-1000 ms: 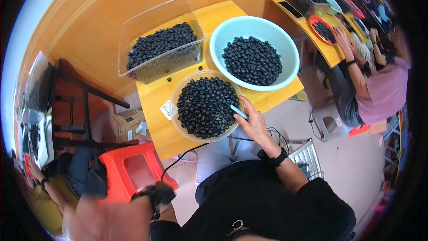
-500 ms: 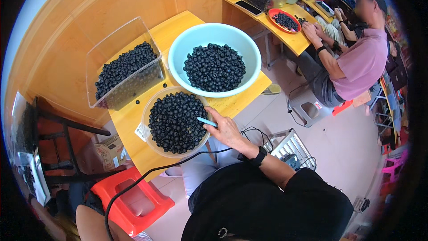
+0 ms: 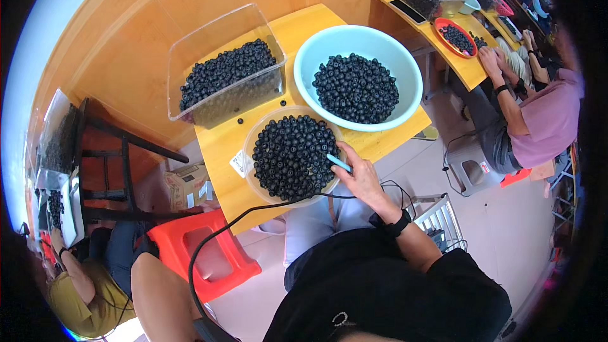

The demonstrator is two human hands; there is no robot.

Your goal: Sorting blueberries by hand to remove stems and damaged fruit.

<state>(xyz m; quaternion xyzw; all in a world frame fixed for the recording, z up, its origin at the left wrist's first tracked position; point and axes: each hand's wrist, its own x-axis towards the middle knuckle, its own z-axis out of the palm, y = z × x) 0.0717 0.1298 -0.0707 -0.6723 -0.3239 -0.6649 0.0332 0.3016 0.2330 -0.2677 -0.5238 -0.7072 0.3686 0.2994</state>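
While the R hand (image 3: 361,177) pinches the slim lt-blue tool (image 3: 339,163) approx. mid-frame, over the right rim of the clear round bowl (image 3: 249,163) of dark berries (image 3: 288,158), the L hand is out of view (only bare arm (image 3: 161,297) shows, lower left), so can't tell its state. Best bet, IMO: light grip, tip kept shallow, berries nudged one by one w/o squashing. Tool's long axis slants upper left to lower right, free tip pointing upper left.
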